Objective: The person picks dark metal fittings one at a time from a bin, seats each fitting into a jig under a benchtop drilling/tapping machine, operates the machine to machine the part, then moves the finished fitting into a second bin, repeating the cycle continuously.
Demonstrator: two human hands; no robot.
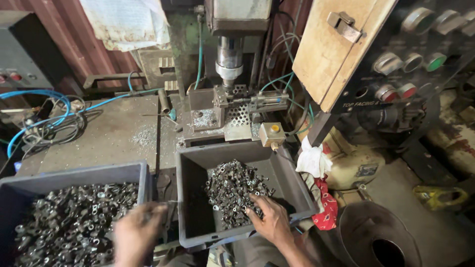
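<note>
The left hand [136, 235], blurred, hovers between the two grey bins, its grip impossible to tell. The right hand [269, 217] rests fingers spread on the metal nuts [232, 190] heaped in the middle bin [190, 198], below the drill press [230, 59].

A single head-worn camera looks steeply down and forward from close above two grey bins [190, 163] near the bottom edge. It faces a drill press [230, 54] at the far centre, control panel [410, 64] far right.
</note>
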